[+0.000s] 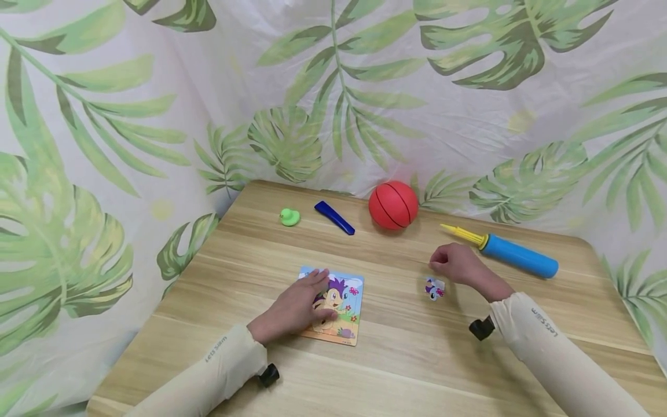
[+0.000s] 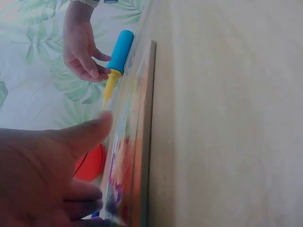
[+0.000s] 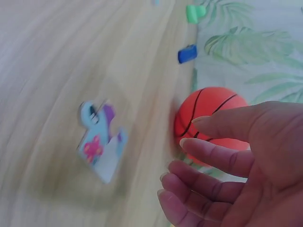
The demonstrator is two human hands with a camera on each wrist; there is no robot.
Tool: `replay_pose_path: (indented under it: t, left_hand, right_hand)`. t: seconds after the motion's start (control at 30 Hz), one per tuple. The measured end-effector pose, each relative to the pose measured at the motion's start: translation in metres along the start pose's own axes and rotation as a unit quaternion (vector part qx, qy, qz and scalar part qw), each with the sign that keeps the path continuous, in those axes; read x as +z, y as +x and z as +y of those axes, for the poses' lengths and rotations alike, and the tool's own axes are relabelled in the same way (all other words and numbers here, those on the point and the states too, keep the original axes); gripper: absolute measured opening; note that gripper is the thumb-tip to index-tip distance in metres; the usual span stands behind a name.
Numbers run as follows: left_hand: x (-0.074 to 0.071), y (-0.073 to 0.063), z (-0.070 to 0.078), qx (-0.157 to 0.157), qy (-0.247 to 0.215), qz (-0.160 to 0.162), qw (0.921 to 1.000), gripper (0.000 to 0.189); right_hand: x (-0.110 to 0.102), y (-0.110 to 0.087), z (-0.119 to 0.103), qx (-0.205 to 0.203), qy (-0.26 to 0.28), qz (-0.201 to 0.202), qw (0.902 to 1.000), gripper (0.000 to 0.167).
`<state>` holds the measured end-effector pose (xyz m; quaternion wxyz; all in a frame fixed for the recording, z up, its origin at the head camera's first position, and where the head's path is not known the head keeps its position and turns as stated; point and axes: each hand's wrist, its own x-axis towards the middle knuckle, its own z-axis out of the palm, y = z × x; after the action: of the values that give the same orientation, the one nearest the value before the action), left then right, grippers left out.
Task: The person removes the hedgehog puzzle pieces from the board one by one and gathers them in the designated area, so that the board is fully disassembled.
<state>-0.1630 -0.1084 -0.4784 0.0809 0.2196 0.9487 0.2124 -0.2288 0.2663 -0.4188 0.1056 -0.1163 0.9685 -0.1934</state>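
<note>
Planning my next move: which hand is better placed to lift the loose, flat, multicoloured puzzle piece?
Likely the right hand: it hovers empty near the puzzle piece; the left hand lies over the rectangular hedgehog-printed puzzle board.

A wide lane of bare wood here on the table (image 1: 396, 353), running between the puzzle board (image 1: 346, 324) and the loose piece (image 1: 434, 288)! Straight up it, though, the red ball (image 1: 393, 205) blocks the back, the hanging cloth (image 1: 458, 127) closing in behind. Only a slim gap between ball and pump (image 1: 521, 256), which bars the way beyond the right hand (image 1: 458, 267). And the left hand (image 1: 292, 310) covers the board's left side, its right side open from above.
</note>
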Motion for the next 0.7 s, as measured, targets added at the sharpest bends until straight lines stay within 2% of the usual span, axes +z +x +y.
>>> replay_pose_path:
  t: [0.2, 0.43, 0.7]
  left_hand:
    - [-0.004, 0.007, -0.003, -0.01, -0.005, 0.044, 0.9989, 0.086]
    - [0.001, 0.005, -0.009, -0.043, -0.007, 0.005, 0.9991, 0.094]
    - [0.003, 0.007, -0.012, -0.052, -0.004, 0.007, 0.9986, 0.095]
  right_hand:
    - [0.001, 0.002, -0.021, -0.022, 0.007, -0.007, 0.9997, 0.014]
    - [0.021, 0.007, -0.053, -0.079, 0.028, -0.017, 0.9963, 0.008]
    - [0.054, 0.023, -0.105, -0.119, 0.051, -0.056, 0.99, 0.007]
